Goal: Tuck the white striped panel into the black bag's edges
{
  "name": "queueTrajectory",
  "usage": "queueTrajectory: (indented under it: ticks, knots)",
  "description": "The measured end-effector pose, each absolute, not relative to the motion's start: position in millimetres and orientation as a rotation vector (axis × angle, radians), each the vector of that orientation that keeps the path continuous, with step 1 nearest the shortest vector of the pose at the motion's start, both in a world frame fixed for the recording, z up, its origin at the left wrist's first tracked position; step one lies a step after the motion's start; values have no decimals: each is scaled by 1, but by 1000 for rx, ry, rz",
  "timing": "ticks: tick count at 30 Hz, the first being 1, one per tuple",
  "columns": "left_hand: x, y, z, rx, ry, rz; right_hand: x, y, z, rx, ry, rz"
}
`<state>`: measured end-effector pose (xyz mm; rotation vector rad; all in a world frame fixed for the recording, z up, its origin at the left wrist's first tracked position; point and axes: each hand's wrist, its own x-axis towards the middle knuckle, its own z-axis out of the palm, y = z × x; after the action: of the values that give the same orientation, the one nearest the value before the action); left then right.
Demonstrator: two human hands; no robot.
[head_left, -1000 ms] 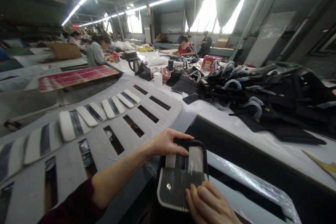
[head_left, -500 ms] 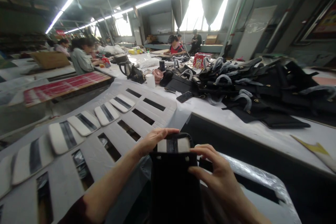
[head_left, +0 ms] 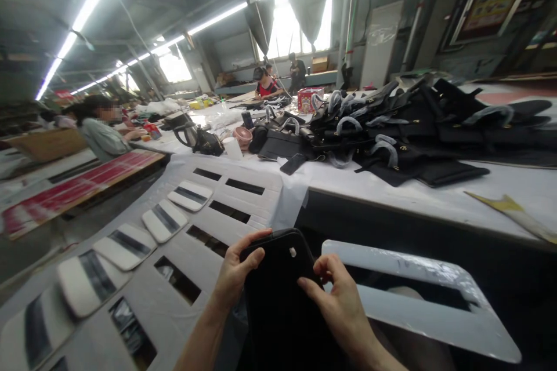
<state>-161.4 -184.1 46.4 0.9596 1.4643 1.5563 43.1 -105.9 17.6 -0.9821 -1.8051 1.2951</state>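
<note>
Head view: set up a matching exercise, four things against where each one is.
Things:
1. black pouch
2. striped white pads
3. red box
4. pink bowl

Places:
A. beside the white cup
B. in a row on the slatted board
C. gripped by the left hand and the right hand
D. far down the table, by the far end of the heap of black bags

Pairs: 1-C, 2-B, 3-D, 4-A.

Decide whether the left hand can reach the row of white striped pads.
Probably yes: the pads lie uncovered just left of the left hand, nothing between, though that hand grips the black panel.
</note>
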Motion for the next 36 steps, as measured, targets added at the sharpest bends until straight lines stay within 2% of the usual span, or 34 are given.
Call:
queueTrajectory:
  ticks: [20,36]
  knots:
    - [-155,-179,40,911,1694,1638,35,-115,18,-1007,-1580,1471]
    - [-151,-179,47,903,1790,1654,20,-111,29,-1085,-1741,1284]
